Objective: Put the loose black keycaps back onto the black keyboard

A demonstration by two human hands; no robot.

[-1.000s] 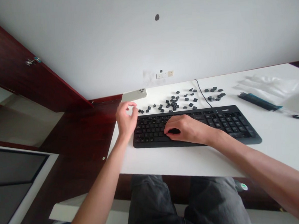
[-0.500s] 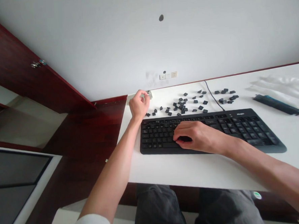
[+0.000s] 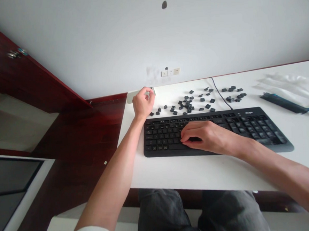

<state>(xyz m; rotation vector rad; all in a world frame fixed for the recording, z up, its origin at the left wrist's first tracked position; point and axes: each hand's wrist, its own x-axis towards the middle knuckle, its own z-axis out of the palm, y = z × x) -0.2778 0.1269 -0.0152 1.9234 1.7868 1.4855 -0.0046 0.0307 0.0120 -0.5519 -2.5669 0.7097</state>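
A black keyboard (image 3: 172,152) lies on the white table, some of its upper keys looking bare of caps. My right hand (image 3: 201,136) rests over its middle, thumb and fingers pinched together at the lower letter keys; anything between the fingertips is too small to make out. Beyond the keyboard's top left corner, my left hand (image 3: 144,104) is raised with thumb and forefinger curled together. It partly covers a small pale box (image 3: 130,97), and whatever it pinches cannot be made out. Several loose black keycaps (image 3: 187,105) are scattered behind the keyboard.
The keyboard's cable (image 3: 218,90) runs back to the wall. More keycaps (image 3: 232,99) lie right of it. A dark packet (image 3: 284,103) and clear plastic wrap (image 3: 291,84) are on the right. Wall sockets (image 3: 170,72) sit above the table's back edge; a red door (image 3: 12,68) stands at left.
The view has tilted slightly, so the scene sits a little higher and further left. Both hands keep nearly the same pose and place.
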